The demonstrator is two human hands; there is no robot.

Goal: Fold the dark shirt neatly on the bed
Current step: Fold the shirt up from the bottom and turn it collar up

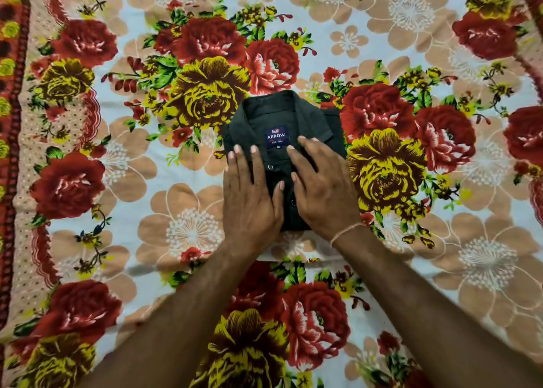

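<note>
The left hand (249, 202) is lying flat on the left half of the dark shirt (264, 117), with fingers straight and a little spread, holding nothing. The right hand (320, 188) is lying flat on the right half in the same way, fingers straight and pressing on the cloth; a thin thread bracelet (346, 232) is sitting around its wrist. The two hands are almost touching at the thumbs, over the button line (270, 168) of the shirt.

The shirt is lying folded into a small compact rectangle near the middle of the bed, collar on the far side, with a blue label (276, 136) reading ARROW showing inside the collar. Its far edge and left edge are looking straight. The near edge is partly hidden under the hands. At the far right corner a lower layer is sticking out a little past the upper one.

The flowered bedsheet (440, 49) is spreading wide on every side of the shirt, giving open room to the left, right and far side. A crease in the sheet is running just near of the shirt.
</note>
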